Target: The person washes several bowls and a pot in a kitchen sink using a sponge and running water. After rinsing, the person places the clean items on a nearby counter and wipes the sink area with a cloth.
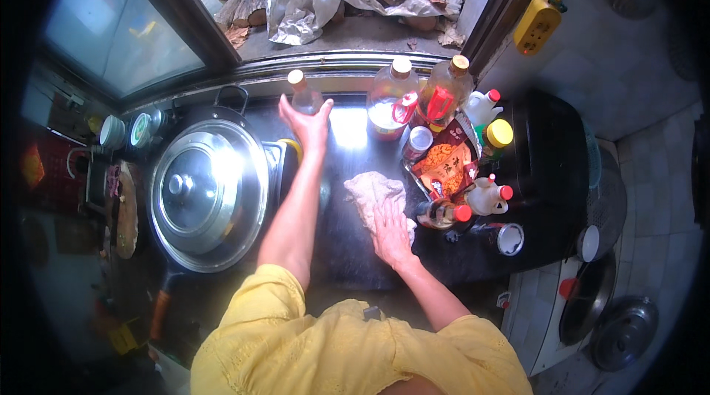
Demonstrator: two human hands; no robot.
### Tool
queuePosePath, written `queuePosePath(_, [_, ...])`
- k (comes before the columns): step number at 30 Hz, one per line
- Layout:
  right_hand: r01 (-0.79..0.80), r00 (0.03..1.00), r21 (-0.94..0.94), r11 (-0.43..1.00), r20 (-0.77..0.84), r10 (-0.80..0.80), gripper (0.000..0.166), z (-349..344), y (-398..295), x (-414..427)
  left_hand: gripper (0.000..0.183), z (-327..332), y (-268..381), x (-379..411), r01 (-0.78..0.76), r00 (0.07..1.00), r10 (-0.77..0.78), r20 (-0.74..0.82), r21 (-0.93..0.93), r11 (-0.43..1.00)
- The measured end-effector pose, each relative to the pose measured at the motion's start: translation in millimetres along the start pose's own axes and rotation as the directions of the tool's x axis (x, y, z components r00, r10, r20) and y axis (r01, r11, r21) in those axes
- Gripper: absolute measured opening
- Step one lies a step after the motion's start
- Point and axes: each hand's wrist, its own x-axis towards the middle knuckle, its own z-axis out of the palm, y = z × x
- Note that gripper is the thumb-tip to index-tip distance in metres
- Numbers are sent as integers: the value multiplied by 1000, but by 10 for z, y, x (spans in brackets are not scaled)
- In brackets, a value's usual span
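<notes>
At the back of the dark countertop (346, 251), my left hand (307, 123) has its thumb and fingers spread on either side of a clear bottle (305, 100) with a pale cap; whether they touch it is unclear. My right hand (392, 231) lies on a crumpled light cloth (377, 192), pressing it to the counter. Right of the cloth are a dark sauce bottle (438, 213) with a red cap, a tray of orange-and-red food packets (444, 165) and a lidded jar (417, 143). Two large bottles (388, 101) (450, 81) with red handles stand behind them.
A wok with a domed metal lid (199, 195) sits left of my left forearm. White jugs with red caps (488, 198), a yellow-capped jar (497, 134) and an open tin (509, 239) stand right. The window sill (344, 59) bounds the back; a yellow power strip (537, 24) hangs right.
</notes>
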Motion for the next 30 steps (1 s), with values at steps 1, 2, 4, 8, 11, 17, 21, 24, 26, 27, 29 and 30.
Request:
queuePosePath(1, [-26, 1000, 11, 1000, 9, 26, 73, -37, -15, 6, 84, -45, 140, -149, -8, 997, 13, -81, 56, 998])
queuePosePath(2, [-48, 999, 25, 999, 20, 48, 74, -93, -67, 10, 80, -142, 229, -374, -90, 995, 90, 44, 2, 996])
queuePosePath(4, [-87, 996, 15, 996, 15, 87, 78, -31, -82, 14, 64, -144, 617, -786, 10, 888, 66, 456, -162, 987])
queuePosePath(8, [-45, 989, -84, 995, -141, 33, 66, 249, -55, 51, 44, 382, 1029, -1233, 166, 809, 2, 588, -231, 959])
queuePosePath(11, [-32, 964, 234, 972, -248, 92, 52, 58, -79, 143, 39, 666, 920, -1145, 222, 821, -35, 569, -263, 939])
queuePosePath(17, [-122, 926, 401, 908, -282, 249, 29, 34, -17, 109, 33, 57, 908, -941, 312, 767, -105, 633, -224, 923])
queuePosePath(21, [-216, 787, 716, 664, -275, 552, 17, -20, -142, 117, 26, -685, 627, -1005, 283, 759, 14, 651, -348, 894])
queuePosePath(24, [-156, 769, 686, 710, -367, 523, 27, -39, -151, 233, 21, -1467, 528, -1082, 272, 771, -29, 636, -288, 918])
queuePosePath(26, [-16, 758, 661, 750, -482, 441, 33, -2, -92, 440, 25, -2054, 721, -1019, 296, 698, -96, 710, -163, 941])
queuePosePath(27, [20, 771, 646, 763, -496, 399, 34, -132, -150, 591, 26, -2264, 718, -1020, 274, 726, -89, 682, -169, 947])
queuePosePath(29, [112, 750, 622, 775, -564, 344, 35, -130, -82, 1055, 28, -2631, 748, -1034, 293, 699, -174, 694, -55, 955])
queuePosePath(30, [118, 734, 535, 837, -614, 289, 37, -219, -107, 1348, 29, -2762, 722, -1074, 256, 709, -163, 686, -35, 966])
